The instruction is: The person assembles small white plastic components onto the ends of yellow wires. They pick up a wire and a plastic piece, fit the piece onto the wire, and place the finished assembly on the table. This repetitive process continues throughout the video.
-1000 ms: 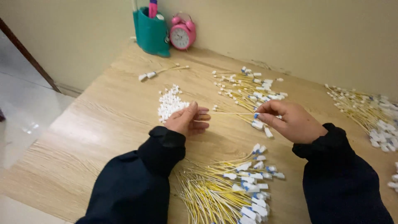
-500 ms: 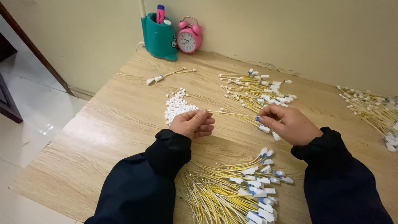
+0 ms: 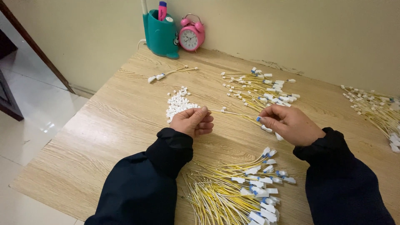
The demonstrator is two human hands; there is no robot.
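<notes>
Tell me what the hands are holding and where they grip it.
A thin yellow wire stretched between them: the left hand pinches one end near the white pile, the right hand pinches the other end.

A single head-worn view looks steeply down and forward from close above the near edge of the table. It faces the far wall, with floor visible at left.

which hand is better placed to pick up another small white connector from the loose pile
Left, probably. The left hand rests right at the edge of the white connector pile, while the right hand sits across the table pinching the far end of the yellow wire.
</notes>
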